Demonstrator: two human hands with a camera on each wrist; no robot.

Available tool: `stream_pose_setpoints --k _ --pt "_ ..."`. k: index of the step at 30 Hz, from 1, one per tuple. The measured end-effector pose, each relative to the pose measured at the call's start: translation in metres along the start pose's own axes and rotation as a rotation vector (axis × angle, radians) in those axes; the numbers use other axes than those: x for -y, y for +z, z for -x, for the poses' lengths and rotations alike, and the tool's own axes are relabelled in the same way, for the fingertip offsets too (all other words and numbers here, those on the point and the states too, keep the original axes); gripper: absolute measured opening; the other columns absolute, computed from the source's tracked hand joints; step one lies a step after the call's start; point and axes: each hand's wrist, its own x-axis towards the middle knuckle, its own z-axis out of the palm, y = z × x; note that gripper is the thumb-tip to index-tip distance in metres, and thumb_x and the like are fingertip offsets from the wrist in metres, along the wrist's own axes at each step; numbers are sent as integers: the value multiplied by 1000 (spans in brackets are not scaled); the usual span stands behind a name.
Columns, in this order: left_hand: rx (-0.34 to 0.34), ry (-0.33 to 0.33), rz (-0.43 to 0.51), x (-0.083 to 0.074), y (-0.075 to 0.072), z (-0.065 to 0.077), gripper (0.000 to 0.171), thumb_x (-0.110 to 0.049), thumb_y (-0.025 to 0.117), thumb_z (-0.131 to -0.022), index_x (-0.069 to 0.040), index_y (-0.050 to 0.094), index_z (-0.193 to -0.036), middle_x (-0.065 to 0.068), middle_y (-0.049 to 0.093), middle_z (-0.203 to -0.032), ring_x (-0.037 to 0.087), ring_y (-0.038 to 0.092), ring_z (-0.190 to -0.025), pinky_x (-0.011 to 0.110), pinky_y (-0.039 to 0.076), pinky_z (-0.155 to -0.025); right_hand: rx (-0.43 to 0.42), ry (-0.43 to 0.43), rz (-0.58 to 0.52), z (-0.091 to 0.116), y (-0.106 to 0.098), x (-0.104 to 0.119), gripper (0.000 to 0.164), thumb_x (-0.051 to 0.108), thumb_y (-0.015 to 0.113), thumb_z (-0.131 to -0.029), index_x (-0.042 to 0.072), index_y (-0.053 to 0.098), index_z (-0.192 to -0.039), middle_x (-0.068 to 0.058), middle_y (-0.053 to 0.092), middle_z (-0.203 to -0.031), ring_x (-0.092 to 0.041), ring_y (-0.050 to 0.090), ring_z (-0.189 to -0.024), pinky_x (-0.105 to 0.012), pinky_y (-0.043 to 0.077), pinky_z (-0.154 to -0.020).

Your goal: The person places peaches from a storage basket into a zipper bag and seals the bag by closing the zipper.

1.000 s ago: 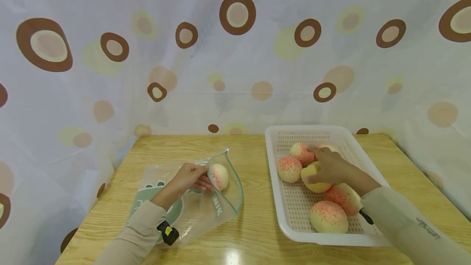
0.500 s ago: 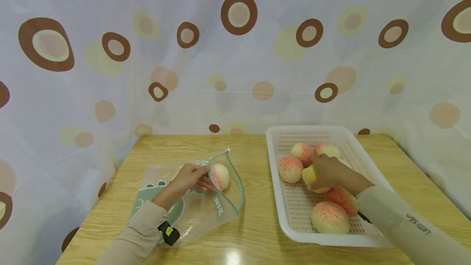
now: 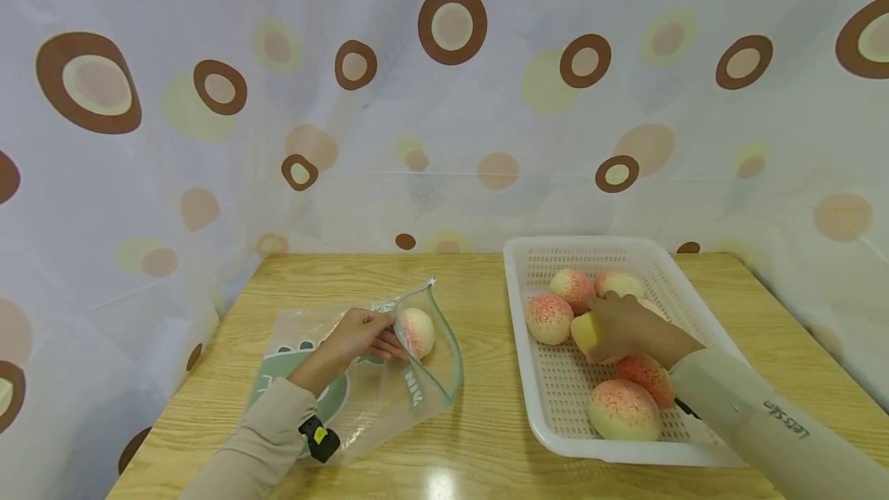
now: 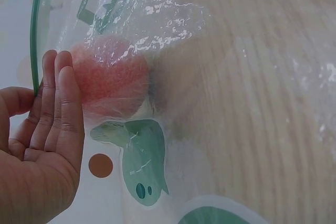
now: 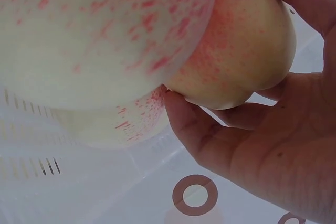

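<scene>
In the head view my left hand [image 3: 364,334] pinches the rim of a clear zip bag [image 3: 378,403] with green print, thumb on one side and fingers on the other. Inside the bag's mouth lies a pink and cream peach [image 3: 418,332], which shows pink through the plastic in the left wrist view. My right hand [image 3: 628,326] is in the white basket, its fingers and thumb curled round a yellowish peach [image 5: 252,40]. That peach sits among other peaches; the hand covers much of it in the head view.
The white perforated basket [image 3: 517,376] stands at the right of the wooden table [image 3: 479,423]. Several peaches lie in it, one at the front [image 3: 623,410] and one at the left [image 3: 549,319]. A patterned curtain [image 3: 444,137] hangs behind.
My right hand has come down over the yellowish peach and closed round it, uncovering a peach at the back. My left hand and the bag stay in place.
</scene>
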Motion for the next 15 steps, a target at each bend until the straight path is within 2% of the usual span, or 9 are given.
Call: stream_pose_setpoints --k 6,10,15 --pt "-2 -5 -12 2 2 -3 39 -22 47 -101 12 66 -95 8 71 -72 12 68 -62 21 56 -58 -9 0 15 1 1 0 64 22 85 -65 -4 54 -115 -20 53 -102 -34 47 -83 -42 44 -64" --pt "2 -9 -15 2 3 -4 39 -22 47 -101 10 67 -94 9 71 -73 13 69 -64 23 57 -60 -13 -7 20 2 -1 -1 68 23 85 -65 -6 54 -118 -21 54 -102 -34 47 -83 -43 44 -64" --pt "-4 -2 -25 2 2 -3 39 -23 47 -101 11 67 -97 10 71 -75 14 69 -65 26 58 -62 -48 -59 25 2 -7 -4 63 23 81 -62 -5 55 -113 -13 51 -89 -30 46 -76 -36 40 -59"
